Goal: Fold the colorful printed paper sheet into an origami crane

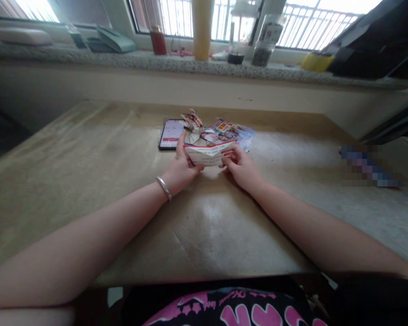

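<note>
My left hand (182, 166) and my right hand (240, 167) both pinch a folded white paper leaflet with red print (209, 154), one at each end, just above the tabletop. A silver bangle (163, 188) circles my left wrist. Beyond my left fingers, a black-framed smartphone (170, 134) lies with its screen lit. A folded, spiky piece of printed paper (192, 124) rests partly on the phone, close to my left hand. A colourful printed flyer (229, 132) lies flat behind my right hand, partly hidden by the leaflet.
The hands work on a wide tan board-topped table (204, 226). Behind it runs a speckled stone window sill (177, 63) holding a red bottle (158, 40), a glass jar (267, 40) and a yellow sponge (316, 62). A pixelated blurred object (370, 165) lies at the table's right.
</note>
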Tool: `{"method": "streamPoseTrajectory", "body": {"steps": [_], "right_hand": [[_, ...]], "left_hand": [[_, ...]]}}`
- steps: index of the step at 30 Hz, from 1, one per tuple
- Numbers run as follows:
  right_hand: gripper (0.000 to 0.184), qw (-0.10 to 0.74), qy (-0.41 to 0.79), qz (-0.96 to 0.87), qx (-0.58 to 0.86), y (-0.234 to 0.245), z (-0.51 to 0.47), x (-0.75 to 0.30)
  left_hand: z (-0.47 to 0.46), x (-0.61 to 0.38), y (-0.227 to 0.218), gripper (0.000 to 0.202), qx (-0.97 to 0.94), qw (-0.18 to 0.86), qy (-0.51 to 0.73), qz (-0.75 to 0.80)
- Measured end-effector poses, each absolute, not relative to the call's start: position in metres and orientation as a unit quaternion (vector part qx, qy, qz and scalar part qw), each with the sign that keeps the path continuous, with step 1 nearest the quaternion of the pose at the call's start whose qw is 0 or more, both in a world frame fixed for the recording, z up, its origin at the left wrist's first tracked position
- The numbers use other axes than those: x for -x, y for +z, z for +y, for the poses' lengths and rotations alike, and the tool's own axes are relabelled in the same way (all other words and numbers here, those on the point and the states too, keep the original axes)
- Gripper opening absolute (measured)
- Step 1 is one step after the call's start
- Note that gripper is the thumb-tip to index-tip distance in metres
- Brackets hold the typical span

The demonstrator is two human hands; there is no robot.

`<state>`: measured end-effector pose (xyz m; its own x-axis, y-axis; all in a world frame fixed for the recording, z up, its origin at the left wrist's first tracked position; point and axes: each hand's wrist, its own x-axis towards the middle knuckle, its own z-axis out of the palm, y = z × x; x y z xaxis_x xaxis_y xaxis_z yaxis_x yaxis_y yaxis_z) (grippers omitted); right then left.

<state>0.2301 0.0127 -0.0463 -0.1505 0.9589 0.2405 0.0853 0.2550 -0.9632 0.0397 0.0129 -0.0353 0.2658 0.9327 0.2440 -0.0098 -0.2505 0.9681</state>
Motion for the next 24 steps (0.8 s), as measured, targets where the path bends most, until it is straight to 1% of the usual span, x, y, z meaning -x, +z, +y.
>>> {"method": "streamPoseTrajectory", "body": {"steps": [7, 15, 21, 24], "right_hand": [[0.022, 0.478, 0.440, -0.626, 0.431, -0.046, 0.012, -0.228], [0.022, 0.476, 0.370, -0.669, 0.434, -0.052, 0.013, -0.228], [0.012, 0.455, 0.358, -0.691, 0.433, -0.051, 0.012, -0.229], [0.012, 0.459, 0.371, -0.688, 0.423, -0.049, 0.011, -0.227]], "left_hand": [[0.015, -0.038, -0.032, 0.098, -0.639, 0.473, 0.451, 0.405], [0.014, -0.039, -0.031, 0.077, -0.697, 0.417, 0.433, 0.391], [0.018, -0.037, -0.041, 0.073, -0.729, 0.385, 0.426, 0.371], [0.017, -0.038, -0.041, 0.076, -0.731, 0.393, 0.431, 0.354]]}}
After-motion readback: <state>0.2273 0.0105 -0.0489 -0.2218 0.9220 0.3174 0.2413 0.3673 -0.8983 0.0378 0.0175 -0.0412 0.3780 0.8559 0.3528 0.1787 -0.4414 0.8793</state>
